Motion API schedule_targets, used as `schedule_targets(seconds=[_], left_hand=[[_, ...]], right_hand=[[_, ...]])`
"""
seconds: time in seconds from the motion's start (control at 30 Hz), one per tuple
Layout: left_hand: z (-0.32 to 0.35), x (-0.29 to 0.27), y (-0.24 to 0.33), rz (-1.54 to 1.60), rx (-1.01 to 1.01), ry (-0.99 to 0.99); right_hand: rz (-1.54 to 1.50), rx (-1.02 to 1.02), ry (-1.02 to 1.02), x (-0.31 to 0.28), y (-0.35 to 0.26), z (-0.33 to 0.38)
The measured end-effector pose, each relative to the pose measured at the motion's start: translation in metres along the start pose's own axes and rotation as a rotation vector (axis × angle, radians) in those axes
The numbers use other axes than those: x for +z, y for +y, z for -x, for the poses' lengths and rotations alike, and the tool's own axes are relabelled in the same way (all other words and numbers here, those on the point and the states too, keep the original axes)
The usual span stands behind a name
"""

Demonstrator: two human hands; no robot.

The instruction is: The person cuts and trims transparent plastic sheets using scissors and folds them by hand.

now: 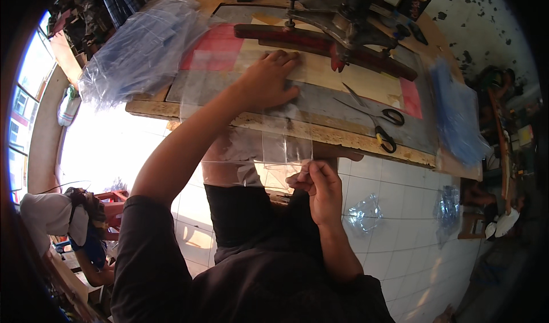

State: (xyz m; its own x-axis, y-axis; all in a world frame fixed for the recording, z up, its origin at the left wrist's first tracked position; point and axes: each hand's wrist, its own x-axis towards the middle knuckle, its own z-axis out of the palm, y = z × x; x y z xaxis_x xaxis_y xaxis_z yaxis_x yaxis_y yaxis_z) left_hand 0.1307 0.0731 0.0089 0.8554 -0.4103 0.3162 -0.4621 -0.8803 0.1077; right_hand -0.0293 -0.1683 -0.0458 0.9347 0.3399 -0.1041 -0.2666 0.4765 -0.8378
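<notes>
A clear plastic sheet (pixel 286 143) lies partly on the workbench (pixel 240 120) and hangs over its front edge above my lap. My left hand (pixel 269 80) rests palm down on the sheet, fingers stretched toward the red bar (pixel 309 42) of a press-like machine. Below the table edge, my right hand (pixel 320 186) pinches the hanging sheet near its lower right corner. Black-handled scissors (pixel 380 120) lie partly opened on the bench, to the right of my left hand.
A big heap of clear plastic (pixel 143 48) covers the bench's left end; a bluish plastic stack (pixel 457 117) lies at the right. Pink sheeting (pixel 209 46) sits under the bar. Plastic pieces (pixel 364 213) are on the tiled floor. Another person (pixel 86 231) is at lower left.
</notes>
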Motion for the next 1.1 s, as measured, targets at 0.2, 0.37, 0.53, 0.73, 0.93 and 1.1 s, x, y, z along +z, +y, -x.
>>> schedule_targets(seconds=[0.2,0.37,0.53,0.73,0.93,1.1], left_hand=[[0.0,0.009,-0.011,0.024,0.02,0.063],[0.037,-0.05,0.054,0.164,-0.006,0.186],[0.136,-0.071,0.125,1.255,-0.001,-0.636],[0.182,0.055,0.178,1.793,-0.544,-0.121],[0.151,0.074,0.189,2.011,-0.451,0.355],[0.137,0.054,0.206,1.811,-0.704,0.496]], right_hand=[[0.006,0.017,-0.003,0.002,0.002,-0.005],[-0.009,0.048,-0.005,-0.004,-0.001,-0.007],[0.157,0.068,0.03,-0.006,-0.01,-0.003],[0.269,0.06,0.078,-0.012,-0.014,-0.006],[0.312,0.097,0.08,-0.013,-0.019,-0.008],[0.468,0.018,0.2,-0.016,-0.016,-0.004]])
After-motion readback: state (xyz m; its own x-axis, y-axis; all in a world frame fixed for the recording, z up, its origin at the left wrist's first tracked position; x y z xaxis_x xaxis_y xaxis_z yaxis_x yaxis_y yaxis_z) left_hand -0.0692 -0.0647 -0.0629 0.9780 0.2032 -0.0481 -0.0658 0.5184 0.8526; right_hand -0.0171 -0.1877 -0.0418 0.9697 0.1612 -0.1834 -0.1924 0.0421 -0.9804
